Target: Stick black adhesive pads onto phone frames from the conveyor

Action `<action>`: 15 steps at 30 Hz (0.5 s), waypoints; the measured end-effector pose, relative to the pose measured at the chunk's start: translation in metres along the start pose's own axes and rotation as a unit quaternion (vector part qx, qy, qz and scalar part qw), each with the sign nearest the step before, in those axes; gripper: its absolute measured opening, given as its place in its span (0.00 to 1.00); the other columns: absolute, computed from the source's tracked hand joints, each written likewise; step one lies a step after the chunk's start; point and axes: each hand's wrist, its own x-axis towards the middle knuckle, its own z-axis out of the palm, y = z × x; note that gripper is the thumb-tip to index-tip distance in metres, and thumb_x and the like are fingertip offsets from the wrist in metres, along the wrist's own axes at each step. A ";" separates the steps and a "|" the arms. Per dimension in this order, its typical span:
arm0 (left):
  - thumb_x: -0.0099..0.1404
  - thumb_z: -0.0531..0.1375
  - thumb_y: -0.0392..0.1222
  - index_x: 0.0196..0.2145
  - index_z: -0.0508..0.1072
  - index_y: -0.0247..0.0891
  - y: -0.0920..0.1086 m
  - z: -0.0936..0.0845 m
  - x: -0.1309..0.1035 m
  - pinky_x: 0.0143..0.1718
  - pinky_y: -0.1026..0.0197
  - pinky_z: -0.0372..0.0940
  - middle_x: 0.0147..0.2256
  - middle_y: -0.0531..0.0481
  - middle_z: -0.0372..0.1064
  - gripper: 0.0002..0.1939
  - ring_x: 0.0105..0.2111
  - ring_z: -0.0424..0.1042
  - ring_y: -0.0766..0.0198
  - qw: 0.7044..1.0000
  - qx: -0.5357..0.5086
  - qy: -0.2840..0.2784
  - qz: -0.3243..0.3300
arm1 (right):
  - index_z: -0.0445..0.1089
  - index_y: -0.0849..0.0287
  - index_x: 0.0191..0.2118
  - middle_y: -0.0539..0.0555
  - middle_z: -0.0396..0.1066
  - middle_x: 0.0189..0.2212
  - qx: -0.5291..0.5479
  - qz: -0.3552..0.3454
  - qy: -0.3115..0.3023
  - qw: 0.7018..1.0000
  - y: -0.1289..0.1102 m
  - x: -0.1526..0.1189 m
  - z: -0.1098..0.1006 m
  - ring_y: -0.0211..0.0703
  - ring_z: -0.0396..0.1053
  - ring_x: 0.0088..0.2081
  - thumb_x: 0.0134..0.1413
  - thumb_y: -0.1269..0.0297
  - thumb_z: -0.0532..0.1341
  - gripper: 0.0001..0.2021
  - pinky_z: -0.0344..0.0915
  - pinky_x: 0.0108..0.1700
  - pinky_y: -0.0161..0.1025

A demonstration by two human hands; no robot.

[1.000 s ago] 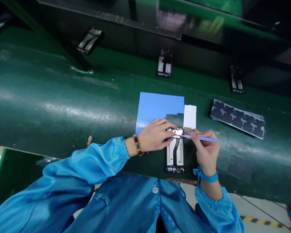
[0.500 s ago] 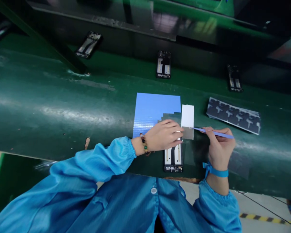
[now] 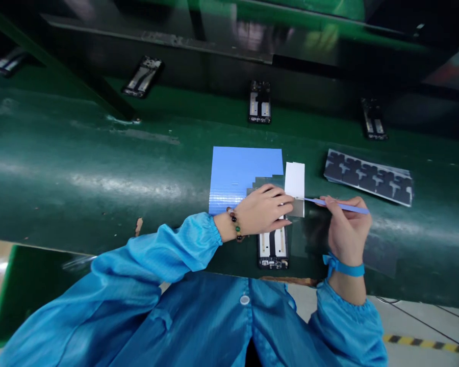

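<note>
My left hand (image 3: 265, 208) lies across the upper part of an opened phone (image 3: 273, 247), fingers stretched out. Its fingertips reach the left edge of a small white sheet (image 3: 295, 178), whose lower end is a grey strip. My right hand (image 3: 348, 224) grips slim blue-violet tweezers (image 3: 338, 205) like a pen. The tweezers' tip meets the sheet near its white-grey border, close to my left fingertips; whether it pinches anything is too small to tell. Under and behind my left hand, a blue sheet (image 3: 245, 163) lies flat, with stepped dark pieces at its lower right corner.
To the right sits a stack of sheets with dark die-cut shapes (image 3: 368, 177). Several opened phones, one of them a phone (image 3: 259, 102) straight ahead, line the far strip of the green bench (image 3: 99, 153). A slanted green post (image 3: 87, 81) stands at the left.
My left hand has shifted slightly right, its fingertips now over the small sheet's edge beside the tweezers' tip. The far phones have moved a little rightward relative to the bench. The view has shifted slightly.
</note>
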 end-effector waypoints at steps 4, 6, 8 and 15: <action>0.76 0.60 0.48 0.52 0.77 0.39 0.000 -0.014 -0.016 0.64 0.43 0.63 0.58 0.43 0.75 0.14 0.58 0.73 0.52 0.998 -0.042 0.039 0.000 | 0.63 0.52 0.30 0.43 0.77 0.26 0.048 -0.004 0.009 0.999 -0.010 -0.024 -0.009 0.46 0.82 0.37 0.45 0.62 0.78 0.20 0.72 0.63 0.57; 0.76 0.61 0.47 0.49 0.78 0.40 0.008 -0.024 -0.035 0.64 0.45 0.64 0.55 0.44 0.77 0.11 0.55 0.74 0.55 0.996 -0.070 0.049 0.008 | 0.64 0.52 0.30 0.44 0.77 0.27 0.020 0.012 -0.009 1.000 -0.015 -0.054 -0.019 0.46 0.83 0.37 0.49 0.62 0.77 0.19 0.68 0.67 0.59; 0.75 0.61 0.44 0.44 0.79 0.40 0.019 -0.031 -0.056 0.65 0.48 0.65 0.51 0.47 0.79 0.08 0.51 0.76 0.59 0.993 -0.107 0.029 0.048 | 0.64 0.52 0.29 0.46 0.78 0.28 -0.023 0.043 -0.049 0.998 -0.019 -0.090 -0.030 0.48 0.83 0.38 0.52 0.62 0.76 0.18 0.64 0.70 0.62; 0.76 0.59 0.40 0.42 0.80 0.45 0.045 -0.025 -0.092 0.68 0.52 0.63 0.50 0.50 0.80 0.08 0.53 0.76 0.61 0.983 -0.141 -0.050 0.106 | 0.64 0.52 0.27 0.46 0.75 0.27 -0.092 0.071 -0.117 0.986 -0.016 -0.155 -0.040 0.49 0.80 0.38 0.54 0.59 0.74 0.17 0.64 0.68 0.66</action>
